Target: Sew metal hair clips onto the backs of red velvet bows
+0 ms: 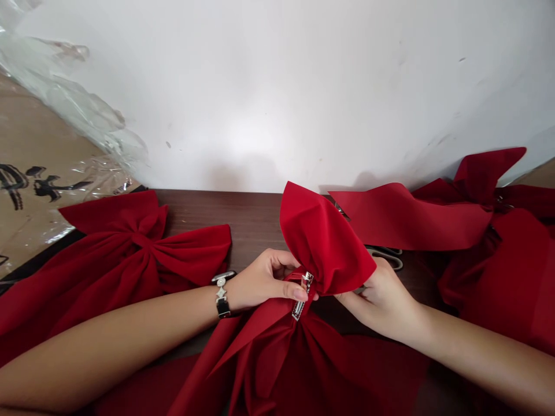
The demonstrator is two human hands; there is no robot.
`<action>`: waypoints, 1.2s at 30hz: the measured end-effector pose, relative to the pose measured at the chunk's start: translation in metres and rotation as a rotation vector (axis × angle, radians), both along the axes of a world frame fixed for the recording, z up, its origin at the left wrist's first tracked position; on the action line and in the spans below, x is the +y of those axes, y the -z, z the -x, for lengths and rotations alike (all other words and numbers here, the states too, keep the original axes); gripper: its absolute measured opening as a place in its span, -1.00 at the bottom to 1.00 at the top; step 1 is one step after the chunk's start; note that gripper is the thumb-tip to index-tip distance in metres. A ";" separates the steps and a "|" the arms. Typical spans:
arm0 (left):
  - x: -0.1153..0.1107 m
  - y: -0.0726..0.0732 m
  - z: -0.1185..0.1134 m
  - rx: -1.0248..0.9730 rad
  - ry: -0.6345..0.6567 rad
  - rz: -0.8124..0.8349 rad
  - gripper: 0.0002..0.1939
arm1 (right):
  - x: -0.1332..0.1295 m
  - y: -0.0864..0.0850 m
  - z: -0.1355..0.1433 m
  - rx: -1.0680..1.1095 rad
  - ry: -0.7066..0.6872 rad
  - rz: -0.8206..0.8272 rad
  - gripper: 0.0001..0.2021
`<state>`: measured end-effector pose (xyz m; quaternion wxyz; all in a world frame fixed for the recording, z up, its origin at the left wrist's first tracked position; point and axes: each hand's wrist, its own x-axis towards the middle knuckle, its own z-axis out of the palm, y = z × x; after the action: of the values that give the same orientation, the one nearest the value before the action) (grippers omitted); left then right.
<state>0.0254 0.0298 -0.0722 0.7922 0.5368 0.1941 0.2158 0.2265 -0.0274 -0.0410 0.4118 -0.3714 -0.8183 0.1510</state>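
A large red fabric bow [327, 240] is held up between my two hands over the table, its long tails hanging toward me. My left hand [271, 283] is closed on its gathered middle, the thumb pressing beside a silver metal hair clip [299, 306] that lies across the knot. My right hand [381, 300] is closed at the right side of the bow's upper loop; its fingertips are partly hidden by the fabric. Another red bow [143, 240] lies on the left, past my left forearm.
Scissors [390, 254] lie behind my right hand, partly covered. More red bows and ribbon pieces [416, 214] are heaped on the right of the dark wooden table [255, 216]. A plastic-wrapped cardboard box [43, 144] stands at the left, and a white wall [269, 86] rises behind.
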 end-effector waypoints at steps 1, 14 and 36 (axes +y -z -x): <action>-0.001 0.000 0.000 -0.004 -0.017 -0.002 -0.68 | 0.002 -0.001 -0.001 0.005 -0.020 0.008 -0.81; -0.001 0.000 0.000 0.042 -0.092 -0.176 -0.73 | 0.004 0.002 -0.004 -0.147 -0.039 -0.068 -0.82; -0.001 -0.002 -0.003 0.085 -0.156 -0.049 -0.68 | -0.004 -0.015 -0.006 -0.429 0.063 -0.179 -0.85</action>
<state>0.0287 0.0291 -0.0703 0.7506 0.5480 0.2634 0.2587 0.2325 -0.0310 -0.0256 0.2644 -0.3822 -0.8852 -0.0177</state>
